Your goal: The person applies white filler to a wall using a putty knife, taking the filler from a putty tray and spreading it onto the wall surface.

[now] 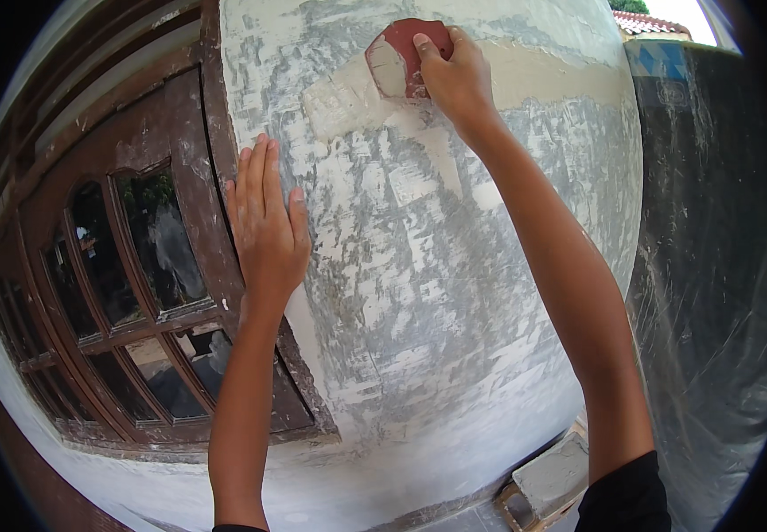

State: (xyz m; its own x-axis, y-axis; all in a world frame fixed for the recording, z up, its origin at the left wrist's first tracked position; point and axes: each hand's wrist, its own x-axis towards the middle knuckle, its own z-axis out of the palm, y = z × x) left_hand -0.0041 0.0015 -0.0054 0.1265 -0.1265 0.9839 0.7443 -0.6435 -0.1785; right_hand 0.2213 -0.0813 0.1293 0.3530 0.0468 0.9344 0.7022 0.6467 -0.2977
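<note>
Pinched between the thumb and fingers of my right hand (461, 75) is a flat reddish-brown putty scraper (410, 55), with pale filler smeared on its left face. It rests against the upper part of a patchy grey-and-white wall (454, 266). A band of beige filler (547, 73) runs across the wall behind and to the right of that hand. Lower and to the left, my left hand (268, 208) lies flat with its fingers pointing up, where the wall meets the brown window frame. Nothing is held in it.
The dark brown wooden window (122, 293) with glass panes fills the left side. A dark sheet wrapped in clear plastic (711, 266) stands at the right. On the floor at the lower right sits a tray of grey filler (553, 474). Tiled roofing (654, 24) shows at the top right.
</note>
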